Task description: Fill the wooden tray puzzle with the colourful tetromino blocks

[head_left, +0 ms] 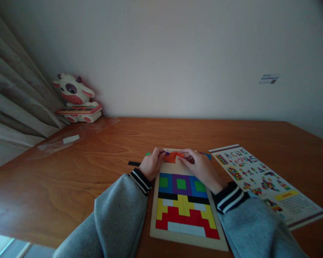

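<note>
Both hands work at the far end of a wooden puzzle board (187, 240) lying on the table (97, 168). The left hand (150, 165) and the right hand (199, 166) pinch an orange piece (173, 156) between their fingertips, just above the board's unfilled top rows. The lower rows are already filled with coloured blocks. By my judgement, the piece is being fitted, and the next move needs it squared to the gap and pressed flat. A pattern sheet (269, 182) lies to the right.
</note>
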A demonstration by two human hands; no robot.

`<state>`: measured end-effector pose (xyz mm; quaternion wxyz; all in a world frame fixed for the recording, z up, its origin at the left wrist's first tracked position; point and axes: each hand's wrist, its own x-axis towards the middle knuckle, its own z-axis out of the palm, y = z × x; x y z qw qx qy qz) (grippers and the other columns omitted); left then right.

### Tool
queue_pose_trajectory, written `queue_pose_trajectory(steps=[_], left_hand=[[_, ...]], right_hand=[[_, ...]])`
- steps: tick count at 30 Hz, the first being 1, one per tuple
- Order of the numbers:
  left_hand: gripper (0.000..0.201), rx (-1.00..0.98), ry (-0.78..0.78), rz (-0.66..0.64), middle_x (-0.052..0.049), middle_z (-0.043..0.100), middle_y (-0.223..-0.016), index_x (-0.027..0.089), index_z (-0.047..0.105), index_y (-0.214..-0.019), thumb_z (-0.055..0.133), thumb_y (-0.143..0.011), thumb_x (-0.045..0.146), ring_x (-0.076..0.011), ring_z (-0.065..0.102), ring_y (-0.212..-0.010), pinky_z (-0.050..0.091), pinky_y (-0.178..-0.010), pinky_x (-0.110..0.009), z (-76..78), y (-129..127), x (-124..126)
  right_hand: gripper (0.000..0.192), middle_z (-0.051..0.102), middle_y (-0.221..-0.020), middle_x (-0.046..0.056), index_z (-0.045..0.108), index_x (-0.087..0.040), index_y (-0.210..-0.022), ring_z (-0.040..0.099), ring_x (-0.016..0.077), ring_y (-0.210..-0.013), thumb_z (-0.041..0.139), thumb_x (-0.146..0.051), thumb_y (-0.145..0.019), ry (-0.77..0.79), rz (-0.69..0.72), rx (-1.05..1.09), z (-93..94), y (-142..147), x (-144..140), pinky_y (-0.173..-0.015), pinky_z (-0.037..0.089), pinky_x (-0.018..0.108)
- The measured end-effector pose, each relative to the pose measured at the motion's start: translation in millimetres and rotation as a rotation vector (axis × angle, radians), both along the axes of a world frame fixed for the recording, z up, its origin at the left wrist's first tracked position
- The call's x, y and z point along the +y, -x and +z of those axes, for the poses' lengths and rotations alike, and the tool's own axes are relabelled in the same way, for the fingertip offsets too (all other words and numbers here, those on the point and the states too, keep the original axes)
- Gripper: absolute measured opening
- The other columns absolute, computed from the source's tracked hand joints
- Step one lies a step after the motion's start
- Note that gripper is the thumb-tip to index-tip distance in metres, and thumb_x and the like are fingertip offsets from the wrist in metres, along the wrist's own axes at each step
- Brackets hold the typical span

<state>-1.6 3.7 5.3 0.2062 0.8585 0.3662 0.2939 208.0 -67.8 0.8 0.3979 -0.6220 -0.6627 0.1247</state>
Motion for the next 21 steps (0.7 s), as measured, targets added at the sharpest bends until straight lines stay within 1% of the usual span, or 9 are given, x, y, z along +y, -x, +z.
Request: queue_pose_trajectory(steps=[4,6,9,11,13,14,16,19,21], left_hand=[[0.013,0.002,0.004,0.003,-0.005,0.070,-0.094,0.021,0.050,-0.105,0.039,-0.101,0.028,-0.0186,0.070,-0.082,0.053,-0.072,-0.027,0.9,0,0],[0.013,0.010,0.006,0.008,-0.005,0.070,-0.094,0.021,0.050,-0.105,0.040,-0.101,0.027,-0.0189,0.070,-0.081,0.053,-0.072,-0.027,0.9,0,0],[0.013,0.017,0.007,0.011,-0.005,0.070,-0.093,0.020,0.050,-0.104,0.040,-0.101,0.027,-0.0190,0.070,-0.081,0.053,-0.072,-0.027,0.3,-1,0],[0.013,0.014,0.005,0.009,-0.005,0.070,-0.093,0.021,0.051,-0.104,0.040,-0.101,0.027,-0.0192,0.070,-0.081,0.053,-0.072,-0.027,-0.3,-1,0],[0.013,0.008,0.004,0.004,-0.005,0.070,-0.093,0.021,0.051,-0.104,0.040,-0.101,0.028,-0.0192,0.071,-0.081,0.053,-0.072,-0.028,-0.6,-1,1],[0.014,0.006,0.004,0.003,-0.005,0.071,-0.093,0.021,0.051,-0.104,0.040,-0.101,0.028,-0.0191,0.071,-0.082,0.053,-0.072,-0.028,-0.6,-1,1],[0.013,0.003,0.001,0.004,-0.005,0.071,-0.094,0.021,0.051,-0.104,0.040,-0.101,0.028,-0.0191,0.070,-0.082,0.054,-0.073,-0.028,-0.5,0,1],[0.013,0.003,0.009,-0.004,-0.005,0.071,-0.095,0.021,0.051,-0.104,0.040,-0.101,0.029,-0.0188,0.070,-0.083,0.054,-0.074,-0.028,-0.1,0,1],[0.014,-0.001,0.016,-0.014,-0.005,0.071,-0.095,0.022,0.051,-0.104,0.040,-0.101,0.029,-0.0186,0.069,-0.082,0.054,-0.074,-0.028,-0.2,0,1]], right_hand=[[0.020,0.076,-0.093,0.004,0.067,-0.026,-0.109,0.072,0.0199,-0.080,0.059,-0.029,-0.091,-0.047,0.034,-0.059,-0.4,1,1,-0.074,0.057,0.034],[0.021,0.076,-0.096,0.004,0.067,-0.026,-0.110,0.071,0.0199,-0.080,0.058,-0.028,-0.091,-0.049,0.027,-0.078,-0.2,1,1,-0.074,0.057,0.035],[0.018,0.076,-0.093,0.005,0.070,-0.024,-0.104,0.071,0.0206,-0.081,0.057,-0.027,-0.092,-0.031,0.013,-0.105,0.2,1,1,-0.076,0.056,0.035],[0.017,0.076,-0.098,0.005,0.071,-0.023,-0.102,0.071,0.0216,-0.089,0.060,-0.027,-0.091,-0.042,0.038,-0.133,0.9,1,1,-0.080,0.056,0.036],[0.019,0.075,-0.108,0.006,0.071,-0.024,-0.105,0.069,0.0220,-0.099,0.061,-0.027,-0.090,-0.068,0.090,-0.147,2.7,1,0,-0.086,0.055,0.037],[0.020,0.074,-0.110,0.006,0.071,-0.024,-0.107,0.069,0.0218,-0.100,0.061,-0.026,-0.089,-0.072,0.109,-0.141,3.9,1,-1,-0.087,0.054,0.036],[0.021,0.075,-0.107,0.005,0.071,-0.024,-0.108,0.071,0.0210,-0.094,0.061,-0.027,-0.089,-0.052,0.098,-0.104,6.2,-1,-3,-0.082,0.055,0.035],[0.019,0.076,-0.090,0.005,0.072,-0.023,-0.100,0.071,0.0200,-0.075,0.061,-0.035,-0.090,-0.024,-0.027,-0.032,7.4,-9,-3,-0.069,0.056,0.034],[0.020,0.076,-0.085,0.004,0.071,-0.022,-0.096,0.070,0.0199,-0.072,0.059,-0.038,-0.090,-0.038,-0.099,0.004,6.3,-17,-2,-0.066,0.055,0.033]])
